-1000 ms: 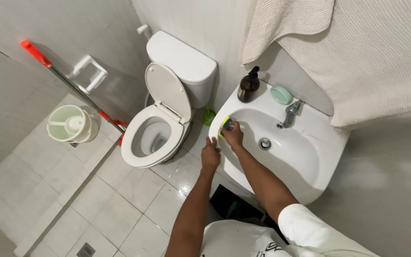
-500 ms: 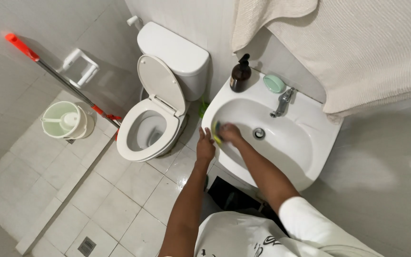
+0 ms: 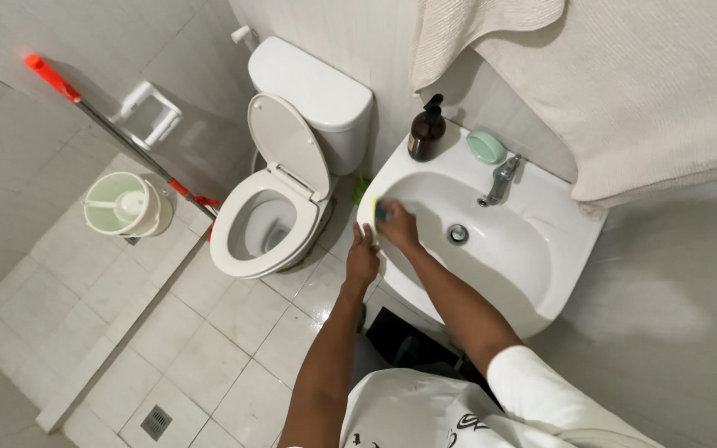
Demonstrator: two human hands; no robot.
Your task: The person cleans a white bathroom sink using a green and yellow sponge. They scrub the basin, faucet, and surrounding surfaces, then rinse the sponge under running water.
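A white washbasin (image 3: 541,274) hangs on the wall at the right. My right hand (image 3: 397,224) is inside its left side, pressing a yellow and blue sponge (image 3: 380,210) against the bowl near the rim. My left hand (image 3: 363,257) rests on the outer left edge of the basin, fingers together, holding nothing that I can see. The drain (image 3: 457,234) lies just right of my right hand, and a chrome tap (image 3: 500,181) stands at the back.
A dark soap pump bottle (image 3: 426,129) and a green soap dish (image 3: 486,147) sit on the basin's back. A white toilet (image 3: 280,199) with its lid up stands left. A white bucket (image 3: 124,204), a red-handled mop (image 3: 109,133) and a floor drain (image 3: 156,421) are nearby.
My right hand has slid the sponge from the basin's left rim down into the bowl. The left hand has stayed on the outer edge. The view has shifted a little.
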